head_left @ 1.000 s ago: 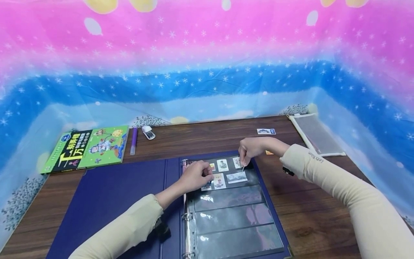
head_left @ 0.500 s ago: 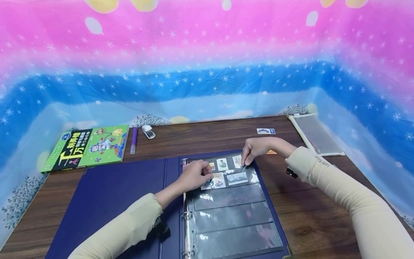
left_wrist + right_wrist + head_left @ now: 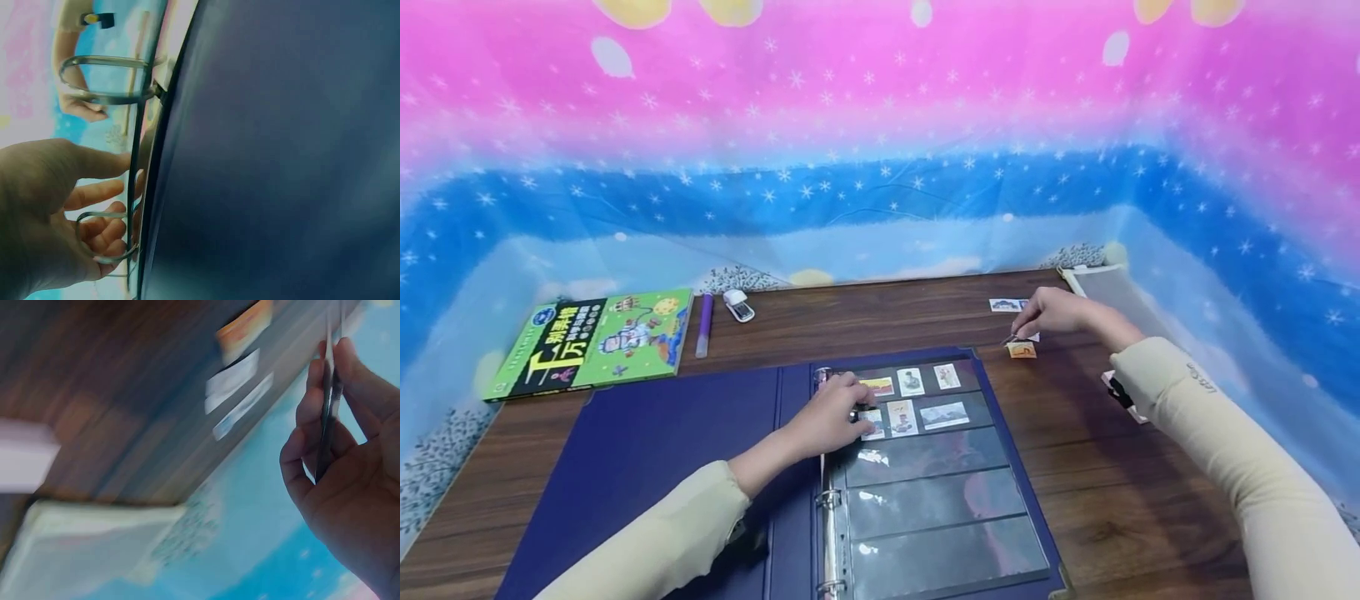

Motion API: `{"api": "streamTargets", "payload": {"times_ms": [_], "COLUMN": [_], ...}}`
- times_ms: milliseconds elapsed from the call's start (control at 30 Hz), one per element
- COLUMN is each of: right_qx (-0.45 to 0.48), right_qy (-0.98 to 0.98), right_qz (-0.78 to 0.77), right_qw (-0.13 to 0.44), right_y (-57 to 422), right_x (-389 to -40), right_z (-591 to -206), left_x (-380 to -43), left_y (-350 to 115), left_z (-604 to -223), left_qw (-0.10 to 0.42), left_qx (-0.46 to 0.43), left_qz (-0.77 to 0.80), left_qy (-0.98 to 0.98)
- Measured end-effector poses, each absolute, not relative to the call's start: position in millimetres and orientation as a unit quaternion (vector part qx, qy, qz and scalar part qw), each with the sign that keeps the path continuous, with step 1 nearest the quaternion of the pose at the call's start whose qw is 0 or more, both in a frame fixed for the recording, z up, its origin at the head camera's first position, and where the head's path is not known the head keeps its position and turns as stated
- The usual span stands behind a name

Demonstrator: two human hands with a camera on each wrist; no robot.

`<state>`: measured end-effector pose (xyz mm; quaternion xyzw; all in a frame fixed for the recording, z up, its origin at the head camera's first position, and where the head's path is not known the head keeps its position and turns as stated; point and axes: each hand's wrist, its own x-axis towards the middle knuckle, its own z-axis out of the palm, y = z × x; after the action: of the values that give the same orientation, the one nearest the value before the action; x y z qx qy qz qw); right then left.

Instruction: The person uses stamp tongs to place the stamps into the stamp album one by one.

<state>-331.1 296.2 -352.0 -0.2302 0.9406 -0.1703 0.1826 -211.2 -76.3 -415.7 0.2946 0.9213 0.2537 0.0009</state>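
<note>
My right hand (image 3: 1054, 312) holds a pair of tweezers (image 3: 327, 419) over the table right of the album. Just below their tips lies an orange stamp (image 3: 1022, 352), a pale stamp partly hidden behind it. My left hand (image 3: 822, 417), fingers loosely bent and thumb apart from them, rests at the upper left of the black stock page (image 3: 940, 492). Two rows of stamps show there, among them a blue-grey landscape stamp (image 3: 945, 416) and a portrait stamp (image 3: 911, 382). In the left wrist view that hand (image 3: 75, 212) is beside the metal rings (image 3: 106, 97).
The navy album cover (image 3: 685, 467) lies spread to the left. Behind it are a green book (image 3: 640, 337), a purple marker (image 3: 704, 325) and a small white-and-grey object (image 3: 739, 307). Another stamp (image 3: 1004, 305) and a mesh zip pouch (image 3: 1105, 287) sit at the back right.
My right hand has left the landscape stamp on the page and moved right and back with the tweezers, to the orange stamp. My left hand has shifted slightly left, its fingers spread more.
</note>
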Motion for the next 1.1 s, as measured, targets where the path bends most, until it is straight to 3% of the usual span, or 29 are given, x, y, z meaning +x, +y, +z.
{"api": "streamTargets", "payload": {"times_ms": [200, 500, 1100], "right_qx": [-0.208, -0.190, -0.174], "right_qy": [0.953, 0.959, 0.943], "right_qz": [-0.157, -0.143, -0.144], "right_qw": [0.152, 0.154, 0.243], "right_y": [330, 340, 339], "right_x": [-334, -339, -355], "right_z": [-362, -370, -367], "left_x": [-189, -175, -177], "left_y": [-91, -96, -90], "left_z": [-411, -411, -413], "left_qw": [-0.023, 0.006, 0.046], "left_qx": [0.357, 0.377, 0.344], "left_qz": [0.205, 0.187, 0.242], "left_qy": [0.911, 0.907, 0.906]}}
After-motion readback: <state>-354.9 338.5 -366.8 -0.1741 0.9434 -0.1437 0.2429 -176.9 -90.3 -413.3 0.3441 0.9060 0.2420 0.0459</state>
